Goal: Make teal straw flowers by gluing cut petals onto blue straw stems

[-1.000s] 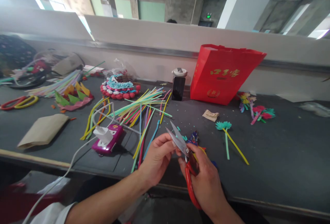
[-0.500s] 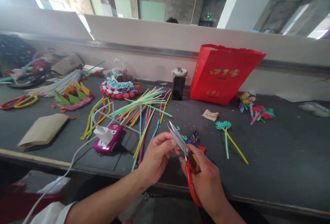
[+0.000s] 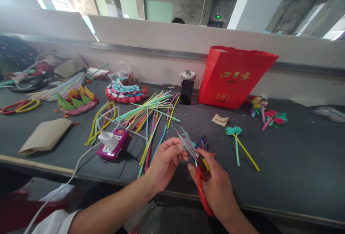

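My left hand [image 3: 167, 160] is pinched closed on a small teal pipe cleaner piece [image 3: 184, 148], most of it hidden by the fingers. Red-handled scissors [image 3: 197, 155] are gripped in my right hand [image 3: 217, 180], their blades slightly apart beside my left fingertips. Teal snippets dot the dark table beyond the blades. Just behind the scissors lies a crumpled dark blue and orange wrapper [image 3: 202, 143]. To the right rests a teal pipe cleaner flower [image 3: 234, 130] with a green stem and a yellow one. Left of my hands spreads a pile of coloured pipe cleaners [image 3: 151, 108].
A purple power strip [image 3: 115, 148] with a white plug and cable sits at left. Behind stand a phone [image 3: 186, 92] against a cup and a red bag [image 3: 231, 79]. Small flowers [image 3: 273, 118] lie at right; a brown paper packet [image 3: 45, 135] and more scissors [image 3: 27, 106] lie left.
The scissor blades have opened a little and shifted slightly, with my right hand moving a bit down and right. My left hand stays almost in place.
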Demonstrator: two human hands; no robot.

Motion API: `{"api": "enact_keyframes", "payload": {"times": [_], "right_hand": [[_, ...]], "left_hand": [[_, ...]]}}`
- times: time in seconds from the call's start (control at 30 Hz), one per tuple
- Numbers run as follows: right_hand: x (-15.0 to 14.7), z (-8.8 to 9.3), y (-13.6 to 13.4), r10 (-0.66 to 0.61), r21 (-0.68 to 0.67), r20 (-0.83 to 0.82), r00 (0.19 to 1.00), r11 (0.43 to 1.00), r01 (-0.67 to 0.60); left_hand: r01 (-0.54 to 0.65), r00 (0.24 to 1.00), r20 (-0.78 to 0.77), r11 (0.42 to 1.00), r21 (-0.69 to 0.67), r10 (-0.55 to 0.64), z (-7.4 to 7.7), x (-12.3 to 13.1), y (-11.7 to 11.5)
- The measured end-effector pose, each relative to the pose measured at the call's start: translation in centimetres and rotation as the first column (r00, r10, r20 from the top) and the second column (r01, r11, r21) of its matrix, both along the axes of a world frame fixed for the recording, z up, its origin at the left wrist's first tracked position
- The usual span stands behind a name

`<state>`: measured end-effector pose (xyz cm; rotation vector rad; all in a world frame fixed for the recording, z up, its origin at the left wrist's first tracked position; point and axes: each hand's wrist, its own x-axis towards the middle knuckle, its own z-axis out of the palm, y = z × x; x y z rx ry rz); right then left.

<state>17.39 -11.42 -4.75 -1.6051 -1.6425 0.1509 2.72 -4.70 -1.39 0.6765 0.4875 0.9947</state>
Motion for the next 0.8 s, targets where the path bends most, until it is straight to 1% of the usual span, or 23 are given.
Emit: {"api": "enact_keyframes", "payload": {"times": [0.13,0.27,0.33,0.37,0.43,0.5,0.57,0.7,0.8], "right_hand": [[-0.1,0.0,-0.1,0.019,-0.054,-0.021,1.0,0.998,-0.02],[-0.3,0.8,-0.3,0.052,-0.079,-0.064,0.997,0.995,-0.057],[0.2,1.5,-0.3,0.024,-0.067,-0.067,0.997,0.997,-0.028],[0.7,1.9,-0.2,-0.016,-0.058,-0.059,0.998,0.998,0.013],[2.5,2.6,0.3,-0.137,-0.025,-0.009,0.991,0.99,0.136],[5.0,3.0,1.0,-0.264,-0.085,0.093,0.96,0.959,0.271],[7.8,2.9,1.6,-0.341,-0.164,0.183,0.922,0.914,0.37],[12.6,1.3,1.7,-0.35,-0.361,0.267,0.898,0.828,0.429],[14.6,0.1,1.0,-0.311,-0.447,0.271,0.911,0.798,0.405]], "left_hand": [[0.016,1.0,0.004,1.0,-0.004,-0.016,-0.1,0.0,0.1],[0.031,0.999,0.005,0.999,-0.016,-0.031,0.0,0.0,0.1],[0.025,1.0,0.013,1.0,-0.009,-0.025,0.1,-0.1,0.1],[0.016,1.0,0.018,1.0,-0.004,-0.016,0.0,-0.2,0.2],[-0.01,1.0,0.028,1.0,0.007,0.01,0.0,-0.3,0.5],[-0.041,0.999,0.032,0.999,0.015,0.041,-0.1,-0.6,1.0],[-0.075,0.997,0.031,0.997,0.023,0.074,-0.2,-0.9,1.6],[-0.111,0.994,-0.014,0.994,0.011,0.111,-0.3,-1.7,2.7],[-0.108,0.992,-0.057,0.994,0.02,0.109,-0.6,-2.4,3.1]]}}
